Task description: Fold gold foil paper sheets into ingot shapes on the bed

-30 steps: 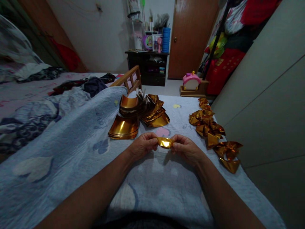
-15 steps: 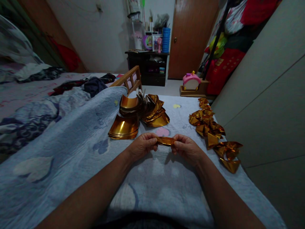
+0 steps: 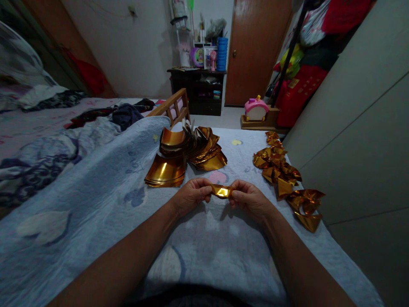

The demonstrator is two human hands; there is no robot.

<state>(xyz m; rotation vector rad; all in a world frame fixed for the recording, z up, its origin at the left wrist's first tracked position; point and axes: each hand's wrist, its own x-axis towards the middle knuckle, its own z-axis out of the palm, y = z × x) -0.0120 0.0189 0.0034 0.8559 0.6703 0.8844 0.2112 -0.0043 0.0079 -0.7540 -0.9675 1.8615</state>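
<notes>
A small folded piece of shiny gold foil paper (image 3: 221, 191) is stretched between my two hands, just above the bedspread. My left hand (image 3: 195, 194) pinches its left end between thumb and fingers. At the opposite end, my right hand (image 3: 247, 197) pinches it the same way. Beyond my hands lies a fanned stack of gold foil sheets (image 3: 166, 170), some curled, with pale undersides showing. Along the right edge of the bed rests a row of folded gold foil pieces (image 3: 281, 172), shaped with pointed ends.
The light blue bedspread (image 3: 217, 256) lies under everything, rising in a fold at left. Rumpled clothes (image 3: 126, 115) lie farther left. A wooden rail (image 3: 171, 108) stands behind the stack. A pale cabinet side (image 3: 358, 128) borders the right. A pink toy (image 3: 256, 110) sits past the bed.
The foil piece has tilted between my fingers, so its face now catches bright light. My right hand has shifted very slightly left. The stack and the folded pieces stay put.
</notes>
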